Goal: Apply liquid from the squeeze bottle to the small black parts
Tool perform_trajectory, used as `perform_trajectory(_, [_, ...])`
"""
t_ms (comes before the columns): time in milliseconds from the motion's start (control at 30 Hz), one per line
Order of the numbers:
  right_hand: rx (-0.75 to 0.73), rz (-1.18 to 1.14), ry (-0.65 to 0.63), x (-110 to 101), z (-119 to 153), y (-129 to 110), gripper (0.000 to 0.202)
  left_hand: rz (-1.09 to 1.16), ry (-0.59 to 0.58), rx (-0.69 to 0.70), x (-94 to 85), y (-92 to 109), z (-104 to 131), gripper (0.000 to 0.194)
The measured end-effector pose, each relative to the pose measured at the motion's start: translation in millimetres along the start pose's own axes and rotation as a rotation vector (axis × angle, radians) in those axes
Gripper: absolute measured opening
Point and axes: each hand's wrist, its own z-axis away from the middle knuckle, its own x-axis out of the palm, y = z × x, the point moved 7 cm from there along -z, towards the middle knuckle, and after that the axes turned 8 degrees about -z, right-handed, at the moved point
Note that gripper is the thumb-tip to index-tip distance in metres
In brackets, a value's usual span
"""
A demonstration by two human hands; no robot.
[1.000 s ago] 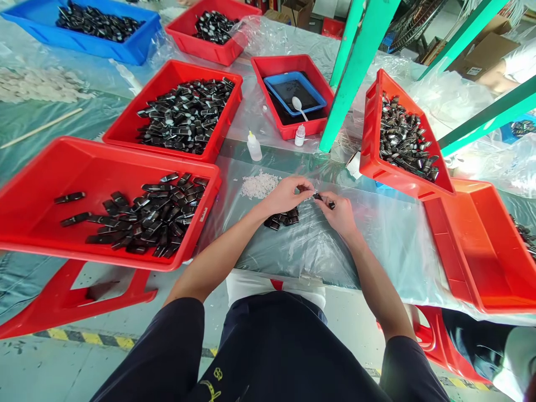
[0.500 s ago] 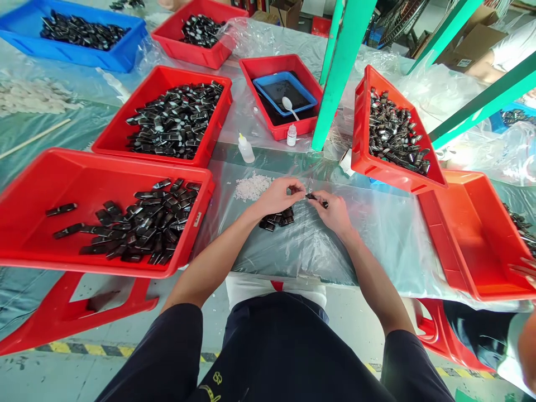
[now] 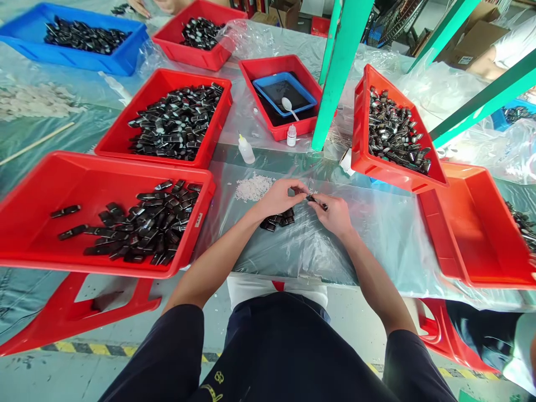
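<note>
My right hand [image 3: 334, 213] grips a small black piece [image 3: 311, 198] between thumb and fingers, above the plastic-covered table. My left hand [image 3: 285, 196] meets it from the left, thumb and forefinger closed at the piece's near end; whatever they pinch is too small to make out. Beside my left hand lies a heap of small whitish bits [image 3: 253, 187]. Several black pieces [image 3: 278, 220] rest on the table below my left wrist, partly hidden by it.
Red bins of black pieces [image 3: 138, 223] [image 3: 173, 123] stand left, another red bin [image 3: 400, 178] right. Behind are a dropper bottle [image 3: 246, 149], a small bottle [image 3: 291, 135], a spoon [image 3: 288, 107] on a blue tray [image 3: 309, 103], and a green post [image 3: 335, 84]. Another person's hand touches the far-right bin [image 3: 486, 223].
My hands have come slightly closer together at the black piece. The empty red bin at the far right has shifted a little away from the table's front edge.
</note>
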Motion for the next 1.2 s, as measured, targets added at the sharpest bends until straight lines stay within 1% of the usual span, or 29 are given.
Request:
perform_trajectory(100, [0.077,-0.221,0.056,-2,-4,0,0.038,-0.030,0.074,0.064,0.8,9,1,0.020])
perform_trajectory(167, [0.138,-0.423,0.044,0,-5,-3,0.048,-0.040,0.123,0.067,1.3,11,2,0.018])
perform_trajectory(233, [0.264,-0.693,-0.005,7,-5,-4,0.056,-0.024,0.211,0.038,-0.5,12,4,0.017])
perform_trajectory(300, [0.440,-0.978,-0.063,17,-2,-4,0.062,0.009,0.298,0.003,-1.1,12,7,0.019])
perform_trajectory(333, [0.526,-1.093,-0.090,22,1,-4,0.064,0.024,0.311,-0.003,0.7,14,9,0.020])
perform_trajectory(367, [0.600,-1.178,-0.117,27,2,-4,0.064,0.030,0.298,0.001,4.1,17,9,0.021])
perform_trajectory(433, [0.701,-1.267,-0.165,33,5,-4,0.062,-0.001,0.242,0.034,10.4,25,10,0.024])
perform_trajectory(500, [0.738,-1.303,-0.174,34,6,-3,0.055,-0.085,0.230,0.072,8.0,29,9,0.023])
perform_trajectory(567, [0.727,-1.332,-0.154,31,4,-2,0.049,-0.173,0.280,0.063,-6.3,25,7,0.020])
perform_trajectory(633, [0.701,-1.353,-0.132,27,3,-1,0.047,-0.231,0.306,0.007,-25.1,12,4,0.019])
perform_trajectory(700, [0.682,-1.362,-0.115,22,2,1,0.044,-0.294,0.269,-0.051,-41.2,-3,1,0.019])
perform_trajectory(733, [0.675,-1.364,-0.103,20,2,2,0.042,-0.336,0.230,-0.074,-46.9,-10,0,0.019])
perform_trajectory(800, [0.671,-1.367,-0.073,16,1,3,0.036,-0.417,0.136,-0.102,-52.4,-21,1,0.018])
perform_trajectory(900, [0.694,-1.349,-0.034,13,1,4,0.029,-0.478,-0.014,-0.116,-46.5,-30,5,0.018])
perform_trajectory(967, [0.701,-1.329,-0.020,13,1,4,0.028,-0.503,-0.089,-0.115,-37.4,-32,8,0.015])
perform_trajectory(1033, [0.676,-1.307,-0.012,13,0,3,0.031,-0.547,-0.147,-0.102,-26.9,-32,9,0.011])
perform_trajectory(1100, [0.620,-1.258,-0.007,12,-1,3,0.036,-0.601,-0.179,-0.068,-17.3,-29,8,0.008])
perform_trajectory(1133, [0.584,-1.211,-0.005,12,-1,3,0.039,-0.623,-0.176,-0.049,-13.9,-27,8,0.007])
perform_trajectory(1200, [0.483,-1.048,0.037,7,-1,4,0.043,-0.627,-0.126,0.002,-10.9,-19,6,0.009])
